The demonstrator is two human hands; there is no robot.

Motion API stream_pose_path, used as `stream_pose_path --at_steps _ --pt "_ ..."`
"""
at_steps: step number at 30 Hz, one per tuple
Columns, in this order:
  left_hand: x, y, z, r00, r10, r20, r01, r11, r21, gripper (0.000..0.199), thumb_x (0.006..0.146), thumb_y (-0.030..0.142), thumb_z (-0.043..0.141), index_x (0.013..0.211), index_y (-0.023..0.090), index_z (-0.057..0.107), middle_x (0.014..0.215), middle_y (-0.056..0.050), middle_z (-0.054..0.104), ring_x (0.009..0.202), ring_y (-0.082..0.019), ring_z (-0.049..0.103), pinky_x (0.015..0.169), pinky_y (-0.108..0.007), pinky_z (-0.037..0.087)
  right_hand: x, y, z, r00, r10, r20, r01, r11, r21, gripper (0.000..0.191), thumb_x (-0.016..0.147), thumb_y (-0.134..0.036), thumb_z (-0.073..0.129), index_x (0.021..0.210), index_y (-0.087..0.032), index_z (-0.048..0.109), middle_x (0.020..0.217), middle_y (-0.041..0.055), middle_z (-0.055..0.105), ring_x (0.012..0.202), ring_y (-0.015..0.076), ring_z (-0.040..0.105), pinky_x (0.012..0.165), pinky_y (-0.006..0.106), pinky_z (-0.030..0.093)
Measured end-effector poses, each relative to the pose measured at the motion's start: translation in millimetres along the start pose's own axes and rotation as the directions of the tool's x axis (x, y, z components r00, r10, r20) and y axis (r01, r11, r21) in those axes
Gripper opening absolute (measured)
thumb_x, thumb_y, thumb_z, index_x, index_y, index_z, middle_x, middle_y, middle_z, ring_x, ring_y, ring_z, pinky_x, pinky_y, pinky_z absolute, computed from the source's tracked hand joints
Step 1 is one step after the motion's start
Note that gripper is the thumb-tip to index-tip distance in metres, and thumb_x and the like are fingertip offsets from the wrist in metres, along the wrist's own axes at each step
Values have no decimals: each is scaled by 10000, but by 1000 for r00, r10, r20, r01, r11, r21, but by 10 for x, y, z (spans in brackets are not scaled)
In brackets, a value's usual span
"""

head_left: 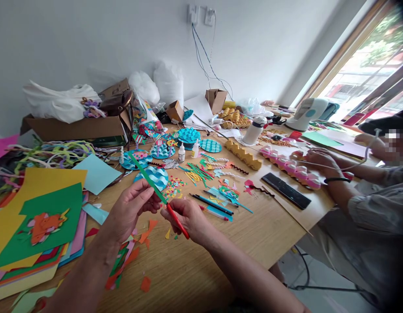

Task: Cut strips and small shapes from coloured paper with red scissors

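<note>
A narrow green paper strip [145, 174] is pinched between the thumb and fingers of my left hand [136, 202]. My right hand [190, 217] grips red-handled scissors [176, 219], whose blades are at the lower end of the strip. Both hands are close together above the table's near part. Just beyond them lies a blue wavy-patterned disc [157, 177] with small confetti pieces [173, 187] beside it. Paper scraps [126, 261] lie below my left wrist.
Coloured paper sheets [54, 213] are stacked at the left. Pens [214, 204], a black phone [285, 190] and a white bottle [254, 130] stand or lie to the right. Another person's hands [322, 161] are at a pink egg-carton strip [289, 167].
</note>
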State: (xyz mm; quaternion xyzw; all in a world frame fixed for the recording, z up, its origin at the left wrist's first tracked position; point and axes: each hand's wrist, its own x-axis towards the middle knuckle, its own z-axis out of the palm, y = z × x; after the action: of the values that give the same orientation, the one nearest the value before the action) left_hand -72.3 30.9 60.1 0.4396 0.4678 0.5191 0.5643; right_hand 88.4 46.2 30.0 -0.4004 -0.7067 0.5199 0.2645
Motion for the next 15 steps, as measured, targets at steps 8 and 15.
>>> stream_pose_path --at_steps 8,15 --pt "16 -22 -14 997 62 -38 -60 997 51 123 775 278 590 696 184 590 613 30 604 570 -102 568 584 -214 475 3 -6 2 1000 -23 0 23 997 -76 386 799 -501 502 605 -174 440 481 -51 457 450 63 410 422 181 257" --pt "24 -49 -11 998 60 15 -61 995 82 122 790 267 564 700 187 582 585 42 592 552 -86 535 532 -186 433 6 -6 -13 998 -56 0 56 990 -130 348 807 -469 502 627 -177 445 528 -45 465 489 67 414 443 181 252"
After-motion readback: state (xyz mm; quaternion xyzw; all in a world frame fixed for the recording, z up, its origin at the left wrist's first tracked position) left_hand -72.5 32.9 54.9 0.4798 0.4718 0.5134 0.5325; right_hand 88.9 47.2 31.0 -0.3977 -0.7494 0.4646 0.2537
